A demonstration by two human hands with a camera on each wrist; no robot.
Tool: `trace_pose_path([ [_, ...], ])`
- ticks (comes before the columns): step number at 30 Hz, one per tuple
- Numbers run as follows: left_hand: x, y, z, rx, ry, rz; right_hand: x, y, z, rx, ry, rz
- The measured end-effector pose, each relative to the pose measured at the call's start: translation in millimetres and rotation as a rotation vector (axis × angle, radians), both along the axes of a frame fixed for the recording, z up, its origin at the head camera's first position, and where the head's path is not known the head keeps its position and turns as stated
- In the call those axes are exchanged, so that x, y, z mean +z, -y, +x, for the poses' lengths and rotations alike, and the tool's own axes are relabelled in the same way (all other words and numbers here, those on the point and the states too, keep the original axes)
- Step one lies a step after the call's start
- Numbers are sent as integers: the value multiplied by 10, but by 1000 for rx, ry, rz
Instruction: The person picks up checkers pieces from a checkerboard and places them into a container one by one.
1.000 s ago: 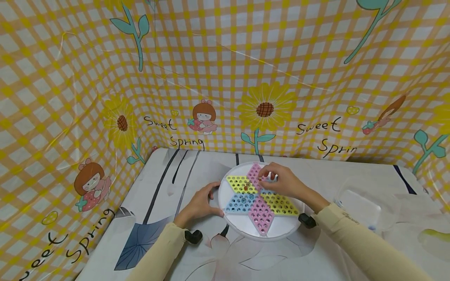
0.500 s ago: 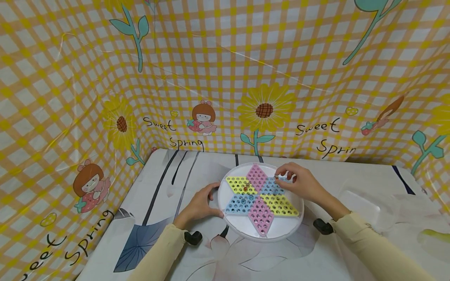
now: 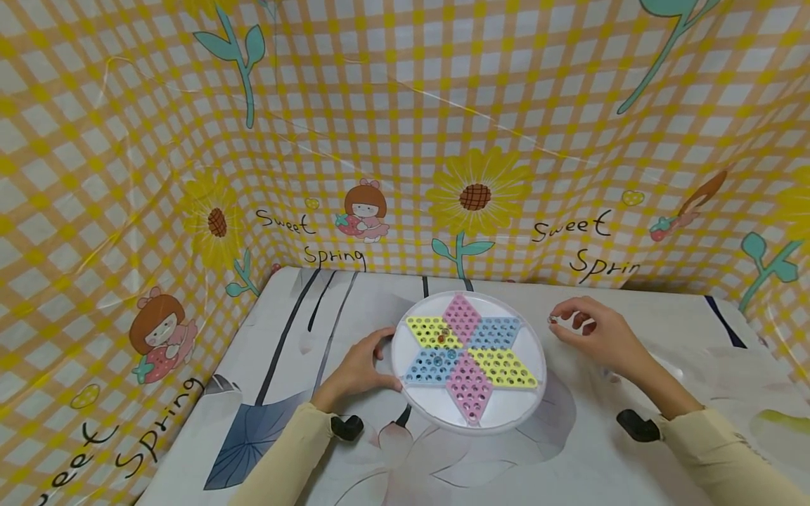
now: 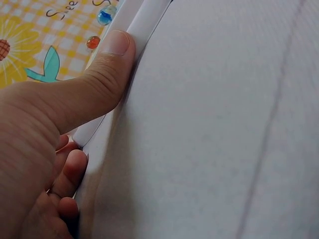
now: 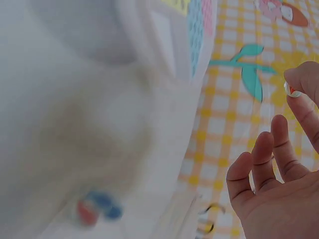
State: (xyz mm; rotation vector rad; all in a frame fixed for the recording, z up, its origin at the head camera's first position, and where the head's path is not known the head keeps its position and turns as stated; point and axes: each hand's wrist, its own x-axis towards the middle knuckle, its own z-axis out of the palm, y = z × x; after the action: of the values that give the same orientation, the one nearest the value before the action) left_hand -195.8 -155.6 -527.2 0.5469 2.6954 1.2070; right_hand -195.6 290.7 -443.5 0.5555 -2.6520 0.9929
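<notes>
A round white Chinese checkers board point(image 3: 436, 407) with pink, yellow and blue star points lies on the table. My left hand point(image 3: 362, 364) grips its left rim; in the left wrist view the thumb point(image 4: 117, 50) presses the white edge and the other fingers curl by the side. Right of the board, in the air, my right hand point(image 3: 598, 334) pinches a small white-and-orange marble point(image 5: 291, 90) between thumb and forefinger, the other fingers loosely bent. An orange marble point(image 3: 441, 339) sits in the left yellow point, and blue marbles point(image 3: 438, 361) sit in the left blue point.
A clear plastic tray point(image 3: 676, 370) stands on the right, partly behind my right forearm. Blurred red point(image 5: 87, 213) and blue marbles point(image 5: 104, 203) appear there in the right wrist view. A checked cloth point(image 3: 405, 140) hangs behind and left of the table.
My right hand has moved right, from above the board's far pink point, across the right blue point, to beyond the rim. My left hand keeps its place on the board.
</notes>
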Motion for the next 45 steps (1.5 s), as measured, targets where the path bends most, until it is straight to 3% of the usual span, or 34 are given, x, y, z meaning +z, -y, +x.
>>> trace_pose_path([
  [16,26,-19,16,7,27,4,-129,-754,265,-133,6,28],
  [25,54,-24,18,6,25,0,-141,-942,315,-158,-17,-6],
  [45,51,-27,30,2,14,11,-210,-1072,331,-252,70,51],
])
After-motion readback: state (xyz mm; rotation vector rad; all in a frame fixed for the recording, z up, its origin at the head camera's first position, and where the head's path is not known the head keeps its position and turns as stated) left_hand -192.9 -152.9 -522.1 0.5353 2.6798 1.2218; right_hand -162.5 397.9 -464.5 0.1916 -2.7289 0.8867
